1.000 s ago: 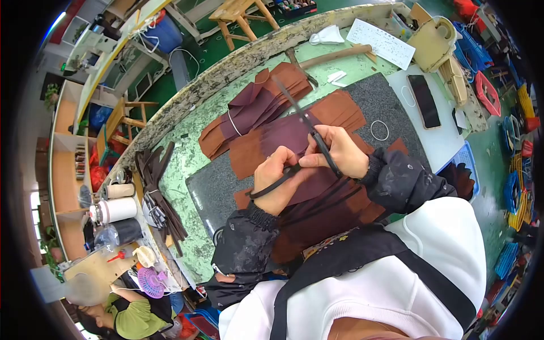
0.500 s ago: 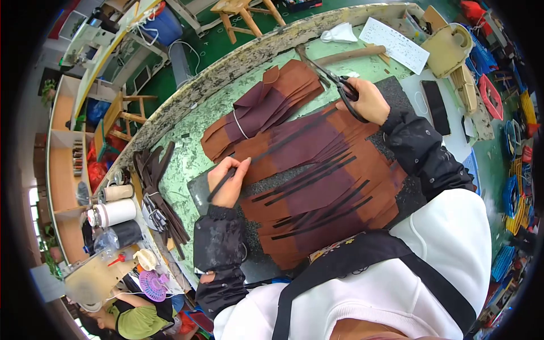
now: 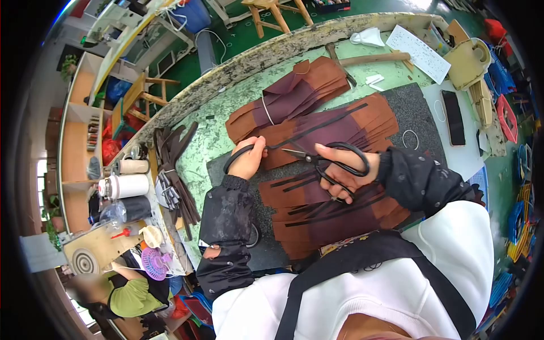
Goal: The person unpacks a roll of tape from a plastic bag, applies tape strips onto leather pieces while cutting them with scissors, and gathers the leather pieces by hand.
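Note:
My right hand (image 3: 348,170) has its fingers through the black handles of the scissors (image 3: 309,158), whose blades point left toward my other hand. My left hand (image 3: 248,160) is closed on a thin black strip (image 3: 231,161), which curls beside the knuckles; a short end sticks out toward the scissor tips. Beneath both hands lie fanned brown-and-purple leather pieces (image 3: 326,131) with a long black strip across them. Nearer my body, more leather pieces (image 3: 317,238) carry several short black strips. Whether the blades touch the strip I cannot tell.
Behind, a banded bundle of leather (image 3: 283,99) lies beside a wooden-handled hammer (image 3: 374,58). A dark stone slab (image 3: 416,105) is under the work. Dark strips (image 3: 173,164) lie at left; a phone (image 3: 453,119) lies at right. Another person (image 3: 133,297) sits at lower left.
My right hand has brought the scissors from the far right end of the leather leftward and nearer, beside my left hand. The whole view has shifted, with the bench appearing farther right.

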### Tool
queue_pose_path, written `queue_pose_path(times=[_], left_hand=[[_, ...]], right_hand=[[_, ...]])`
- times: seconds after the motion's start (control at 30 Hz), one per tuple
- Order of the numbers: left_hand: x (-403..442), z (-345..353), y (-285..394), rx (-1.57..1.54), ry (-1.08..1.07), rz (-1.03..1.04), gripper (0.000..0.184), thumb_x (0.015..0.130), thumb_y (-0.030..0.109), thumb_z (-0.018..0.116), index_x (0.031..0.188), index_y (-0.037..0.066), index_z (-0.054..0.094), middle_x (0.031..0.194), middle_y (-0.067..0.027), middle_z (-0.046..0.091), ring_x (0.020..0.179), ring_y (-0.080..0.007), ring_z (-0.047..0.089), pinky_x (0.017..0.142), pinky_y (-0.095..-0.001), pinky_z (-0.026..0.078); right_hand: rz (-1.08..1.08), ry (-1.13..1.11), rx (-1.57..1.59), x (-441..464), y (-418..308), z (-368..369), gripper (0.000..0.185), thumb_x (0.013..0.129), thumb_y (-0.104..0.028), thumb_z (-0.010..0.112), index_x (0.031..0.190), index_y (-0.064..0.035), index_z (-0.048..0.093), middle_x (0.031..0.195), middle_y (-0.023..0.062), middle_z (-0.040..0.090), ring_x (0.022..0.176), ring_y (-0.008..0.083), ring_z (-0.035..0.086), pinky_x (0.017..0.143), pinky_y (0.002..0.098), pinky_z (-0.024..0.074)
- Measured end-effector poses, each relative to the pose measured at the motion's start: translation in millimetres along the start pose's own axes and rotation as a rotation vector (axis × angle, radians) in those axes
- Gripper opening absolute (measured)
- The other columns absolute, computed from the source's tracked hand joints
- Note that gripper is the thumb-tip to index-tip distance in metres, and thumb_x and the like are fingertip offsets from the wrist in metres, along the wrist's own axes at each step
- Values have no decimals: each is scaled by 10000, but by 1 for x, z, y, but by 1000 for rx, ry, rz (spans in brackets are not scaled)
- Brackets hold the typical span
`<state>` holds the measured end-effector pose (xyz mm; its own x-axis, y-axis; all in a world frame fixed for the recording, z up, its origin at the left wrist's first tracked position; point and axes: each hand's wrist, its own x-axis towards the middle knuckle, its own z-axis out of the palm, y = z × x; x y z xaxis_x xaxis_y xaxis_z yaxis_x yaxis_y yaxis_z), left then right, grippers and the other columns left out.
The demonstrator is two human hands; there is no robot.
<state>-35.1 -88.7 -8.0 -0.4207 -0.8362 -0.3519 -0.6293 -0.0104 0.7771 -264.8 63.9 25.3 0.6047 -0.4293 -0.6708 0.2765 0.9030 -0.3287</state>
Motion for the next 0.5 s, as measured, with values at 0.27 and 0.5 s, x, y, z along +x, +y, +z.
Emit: queue_pose_path(times=[0.27, 0.5], left_hand=[[-35, -1, 28, 440, 188, 292, 202, 809, 219, 605, 900, 42, 638, 771, -52, 658, 703, -218, 594, 640, -281, 449], [-35, 39, 7, 546, 188, 839, 238, 721, 63, 629, 959, 68, 618, 836, -40, 661, 758, -233, 604, 651, -291, 459]], right_hand=[[-139, 87, -188, -27, -7, 0, 505, 870, -565, 511, 765, -72, 535, 520, -13, 443, 379, 84, 359, 356, 216, 313], [-901, 1133, -1279, -42, -10, -93, 308, 644, -167, 737, 836, -75, 515, 658, 55, 579, 599, 302, 555, 594, 369, 433]])
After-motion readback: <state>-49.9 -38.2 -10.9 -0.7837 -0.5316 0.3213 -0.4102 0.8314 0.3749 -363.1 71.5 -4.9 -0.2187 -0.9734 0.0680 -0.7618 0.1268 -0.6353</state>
